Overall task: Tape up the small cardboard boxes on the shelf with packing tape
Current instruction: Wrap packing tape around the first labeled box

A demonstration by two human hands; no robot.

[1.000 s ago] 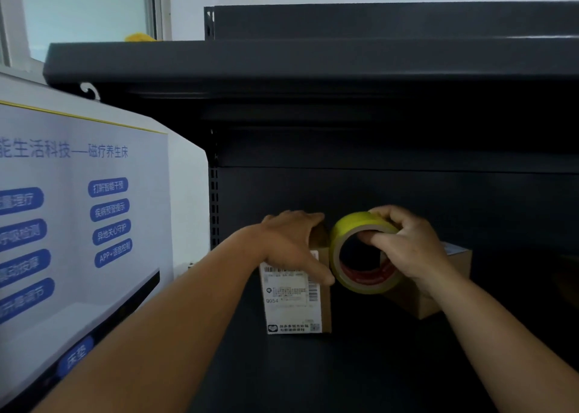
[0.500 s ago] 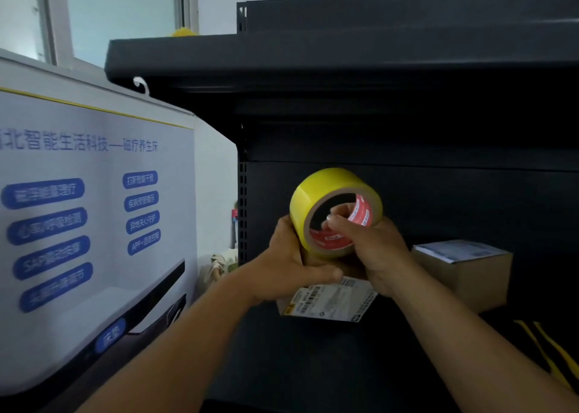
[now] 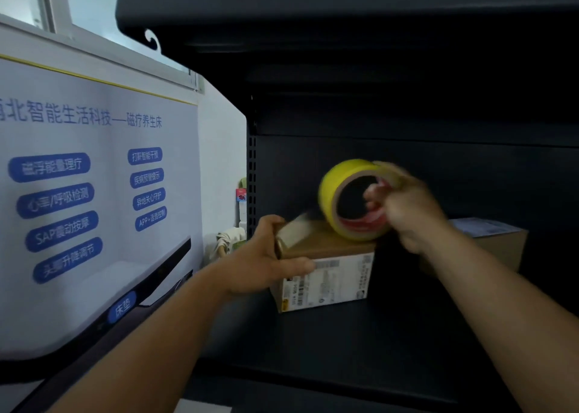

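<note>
Poster board [image 3: 94, 193] with blue labels stands far left, beside the dark metal shelf [image 3: 344, 343]. Left hand [image 3: 266, 262] reaches in, forearm angled up, fingers clamped on the left end of the small cardboard box [image 3: 326, 268], thumb along its labelled front. A stretch of tape [image 3: 297, 229] runs across the box top to the yellow tape roll [image 3: 347, 199], resting on edge there. Right hand [image 3: 407, 212], blurred, grips the roll, fingers hooked into its core. Second box [image 3: 501, 240] sits behind, far right.
</note>
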